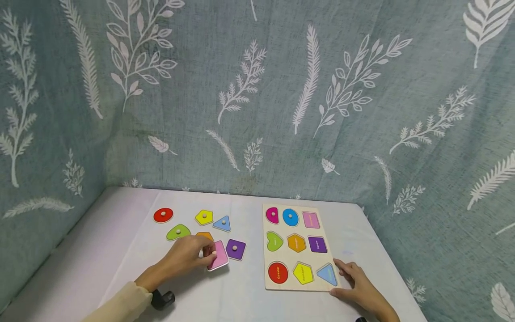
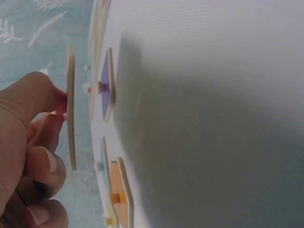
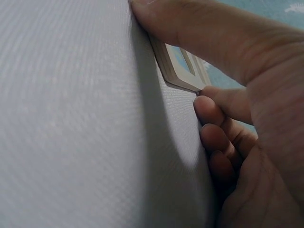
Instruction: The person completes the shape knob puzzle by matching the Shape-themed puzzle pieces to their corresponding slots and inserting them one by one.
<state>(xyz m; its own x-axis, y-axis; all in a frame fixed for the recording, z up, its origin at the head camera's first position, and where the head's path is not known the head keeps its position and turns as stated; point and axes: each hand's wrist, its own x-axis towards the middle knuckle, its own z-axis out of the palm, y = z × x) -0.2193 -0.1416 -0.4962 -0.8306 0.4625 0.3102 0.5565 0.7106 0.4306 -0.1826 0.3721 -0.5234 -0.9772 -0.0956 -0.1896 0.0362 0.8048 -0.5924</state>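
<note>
My left hand [image 1: 189,257] pinches a pink rectangular puzzle piece [image 1: 220,256] by its knob between thumb and fingers. Seen edge-on in the left wrist view, the piece [image 2: 71,109] is raised off the table, its shadow below. Just beside it lie a purple square piece [image 1: 235,249] and an orange hexagon piece [image 1: 204,235], partly hidden by the hand. On the right is a wooden puzzle board [image 1: 281,281]. My right hand [image 1: 360,288] holds its near right corner, thumb at the near edge, index finger at the right side.
A red oval [image 1: 163,215], green heart [image 1: 178,232], yellow pentagon [image 1: 204,217] and blue triangle [image 1: 222,223] lie loose on the white table [image 1: 241,295]. On the board, a magenta half-circle [image 1: 272,215] and blue oval [image 1: 290,217] sit with knobs up. Patterned cloth [image 1: 241,89] surrounds the table.
</note>
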